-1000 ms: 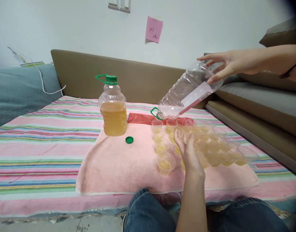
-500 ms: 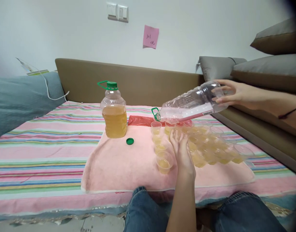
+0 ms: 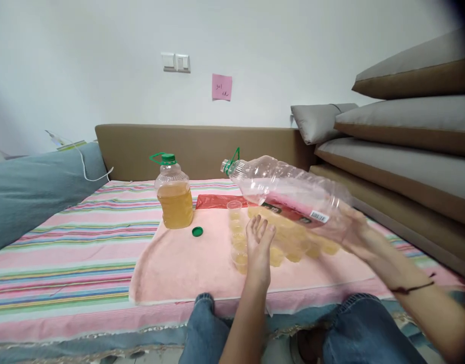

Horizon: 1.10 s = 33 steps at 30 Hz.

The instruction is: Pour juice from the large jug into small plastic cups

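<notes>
My right hand (image 3: 352,225) grips the base end of a large clear plastic bottle (image 3: 293,189). The bottle slants with its uncapped neck up and to the left; a green handle loop hangs at the neck, and no liquid shows in it. Below the bottle, my left hand (image 3: 260,237) is raised with loosely curled fingers apart, holding nothing. A row of clear plastic cups (image 3: 239,253) with yellow liquid stands just left of that hand. More filled cups (image 3: 293,242) are partly hidden behind the bottle. A green cap (image 3: 197,231) lies on the pink towel (image 3: 172,268).
A second bottle (image 3: 175,202), capped in green and part full of yellow liquid, stands at the towel's far left. Behind the cups lies a red plastic bag (image 3: 217,201). Stacked cushions (image 3: 403,121) rise at the right. A striped sheet (image 3: 84,242) spreads underneath.
My right hand has come down and nearer, tipping the bottle's neck up and away from the cups. My left hand has opened its fingers more. The view has shifted upward.
</notes>
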Available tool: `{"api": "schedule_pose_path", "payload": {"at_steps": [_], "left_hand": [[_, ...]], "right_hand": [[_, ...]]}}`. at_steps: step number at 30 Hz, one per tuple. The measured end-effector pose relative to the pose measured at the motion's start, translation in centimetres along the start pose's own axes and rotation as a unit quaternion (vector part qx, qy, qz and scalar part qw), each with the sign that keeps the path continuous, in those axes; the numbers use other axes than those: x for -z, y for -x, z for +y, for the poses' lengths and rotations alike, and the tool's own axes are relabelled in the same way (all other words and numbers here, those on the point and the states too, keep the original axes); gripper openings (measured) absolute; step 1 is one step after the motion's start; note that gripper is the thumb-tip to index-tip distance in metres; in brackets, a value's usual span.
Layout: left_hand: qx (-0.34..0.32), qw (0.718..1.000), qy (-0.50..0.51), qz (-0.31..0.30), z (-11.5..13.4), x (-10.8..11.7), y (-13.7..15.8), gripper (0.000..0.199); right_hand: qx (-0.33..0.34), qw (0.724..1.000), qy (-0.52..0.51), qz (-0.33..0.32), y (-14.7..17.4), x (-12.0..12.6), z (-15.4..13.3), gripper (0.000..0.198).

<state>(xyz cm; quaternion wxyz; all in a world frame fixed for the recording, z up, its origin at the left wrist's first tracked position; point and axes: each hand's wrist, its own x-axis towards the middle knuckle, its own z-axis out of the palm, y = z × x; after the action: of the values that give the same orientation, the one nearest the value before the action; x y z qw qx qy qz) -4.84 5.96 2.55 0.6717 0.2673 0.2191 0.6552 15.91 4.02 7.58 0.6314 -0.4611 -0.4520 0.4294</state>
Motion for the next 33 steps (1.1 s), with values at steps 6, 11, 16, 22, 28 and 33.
{"api": "schedule_pose_path", "payload": {"at_steps": [6, 11, 16, 22, 28, 33], "left_hand": [[-0.07, 0.994, -0.073, -0.049, 4.4, 1.7, 0.3, 0.07], [-0.083, 0.989, -0.114, -0.044, 9.1, 5.0, 3.5, 0.087], [-0.132, 0.972, -0.187, 0.052, 14.1, 7.2, 6.9, 0.091], [-0.243, 0.909, -0.304, 0.149, 20.0, 9.3, 6.8, 0.089], [-0.316, 0.773, -0.446, 0.322, 19.7, 13.8, 2.2, 0.104], [-0.35, 0.671, -0.537, 0.373, 16.2, 15.8, -0.6, 0.109]], "right_hand": [[-0.111, 0.951, -0.263, -0.114, 6.9, -5.8, 3.4, 0.092], [-0.242, 0.883, -0.355, -0.188, 10.4, -10.9, 5.7, 0.078], [-0.299, 0.833, -0.37, -0.284, 10.9, -15.6, 7.4, 0.093], [-0.372, 0.846, -0.292, -0.247, 11.2, -19.8, 10.1, 0.104], [-0.161, 0.968, -0.085, -0.173, 8.1, -23.0, 12.4, 0.072], [0.025, 0.93, 0.285, -0.231, -0.1, -28.2, 11.4, 0.047]]}}
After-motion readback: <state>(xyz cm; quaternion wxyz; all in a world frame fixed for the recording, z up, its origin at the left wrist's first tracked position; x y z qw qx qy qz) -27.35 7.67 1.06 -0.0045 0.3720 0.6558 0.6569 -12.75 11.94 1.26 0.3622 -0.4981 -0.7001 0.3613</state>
